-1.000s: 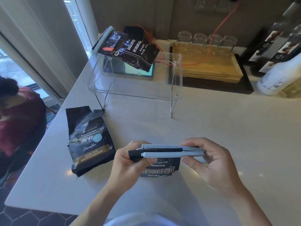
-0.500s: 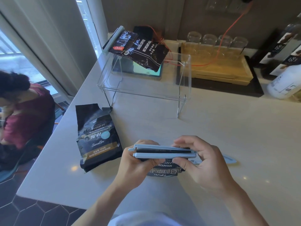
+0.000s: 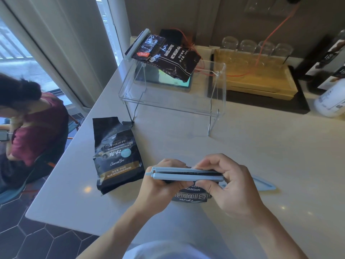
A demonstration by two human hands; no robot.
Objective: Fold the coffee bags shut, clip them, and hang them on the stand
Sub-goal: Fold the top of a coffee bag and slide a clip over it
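A black coffee bag (image 3: 190, 195) stands near the counter's front edge with a long pale-blue clip (image 3: 184, 175) across its folded top. My left hand (image 3: 160, 186) grips the clip's hinge end together with the bag. My right hand (image 3: 225, 182) pinches the clip's other end between thumb and fingers. A second black coffee bag (image 3: 116, 156) lies flat to the left, unclipped. A third bag (image 3: 168, 57) hangs by a blue clip (image 3: 137, 43) on the clear acrylic stand (image 3: 216, 101). Another blue clip (image 3: 263, 185) lies on the counter behind my right hand.
A wooden tray (image 3: 261, 85) with upturned glasses (image 3: 255, 47) sits at the back right on a black mat. A white bottle (image 3: 332, 101) and dark bottles stand far right. An orange cable (image 3: 270, 34) runs down the wall. A seated person (image 3: 31, 128) is beyond the counter's left edge.
The clip has slid along the bag top and its two bars have come closer together under my right fingers. The camera shifted left, revealing the spare clip on the counter.
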